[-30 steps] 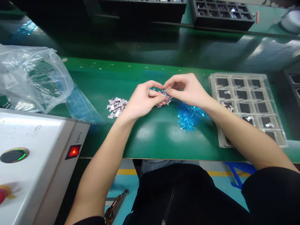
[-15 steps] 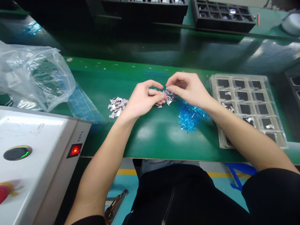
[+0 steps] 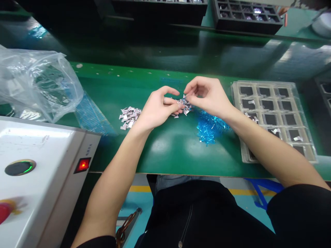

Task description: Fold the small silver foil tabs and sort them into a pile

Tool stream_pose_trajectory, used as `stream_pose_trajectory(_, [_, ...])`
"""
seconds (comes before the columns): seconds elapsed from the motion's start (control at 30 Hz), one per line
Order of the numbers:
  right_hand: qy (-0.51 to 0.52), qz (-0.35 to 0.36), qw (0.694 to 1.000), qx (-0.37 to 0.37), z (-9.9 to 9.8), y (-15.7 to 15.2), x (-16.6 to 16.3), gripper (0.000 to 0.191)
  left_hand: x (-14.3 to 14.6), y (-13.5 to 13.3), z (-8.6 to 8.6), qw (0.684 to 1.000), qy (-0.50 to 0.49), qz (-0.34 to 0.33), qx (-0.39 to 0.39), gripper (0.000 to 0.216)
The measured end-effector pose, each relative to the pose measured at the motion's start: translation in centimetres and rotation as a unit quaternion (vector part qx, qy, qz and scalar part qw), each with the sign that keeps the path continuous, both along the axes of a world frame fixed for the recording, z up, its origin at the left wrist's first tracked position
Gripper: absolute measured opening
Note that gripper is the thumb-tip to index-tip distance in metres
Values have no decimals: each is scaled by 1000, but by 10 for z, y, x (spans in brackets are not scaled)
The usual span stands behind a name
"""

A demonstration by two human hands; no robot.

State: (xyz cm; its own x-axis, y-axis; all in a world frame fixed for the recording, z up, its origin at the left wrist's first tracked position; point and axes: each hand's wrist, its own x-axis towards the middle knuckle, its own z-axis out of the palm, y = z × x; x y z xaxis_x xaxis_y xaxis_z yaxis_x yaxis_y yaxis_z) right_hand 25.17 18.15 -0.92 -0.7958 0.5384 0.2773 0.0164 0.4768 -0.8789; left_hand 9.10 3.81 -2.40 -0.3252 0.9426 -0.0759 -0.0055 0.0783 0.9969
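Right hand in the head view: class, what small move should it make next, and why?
Perhaps the right hand should ease slightly toward the small pieces by the left hand: its thumb and fingers are bent close beside them, and the left hand's thumb and fingers reach the same cluster. Whether the right hand grips a piece is too small to tell.

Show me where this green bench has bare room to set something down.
Bare bench: near edge, between left forearm and clear trays, in front of the blue scraps; also between plastic bag and left hand, beyond the silvery pile. Crowded: between it and the right hand, where loose parts lie.
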Motion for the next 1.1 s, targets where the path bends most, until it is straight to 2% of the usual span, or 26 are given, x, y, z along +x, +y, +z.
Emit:
stream_pose_trajectory(0.4, [-12, 5, 1000, 13, -2, -5, -1, 27, 0, 0, 0, 1000, -9, -19, -2, 40])
stream_pose_trajectory(0.6, [-9, 9, 1000, 26, -4, -7, 0, 22, 1, -1, 0, 1000, 1, -18, -1, 37])
stream_pose_trajectory(0.73, [-7, -1, 998, 60, -8, -7, 0, 12, 1, -1, -1, 1000, 5, -16, 4, 36])
stream_pose_trajectory(0.83, [-8, -3, 997, 74, -9, -5, 0, 12, 1, -1, -1, 1000, 5, -16, 3, 38])
stream_pose_trajectory(0.97, [-16, 6, 999, 35, -8, 0, -1, 16, 1, 0, -2, 1000, 3, -14, 1, 40])
stream_pose_trajectory(1.1, [-4, 61, 998, -29, -9, 4, 0, 24, 0, 0, -2, 1000, 7, -17, 4, 39])
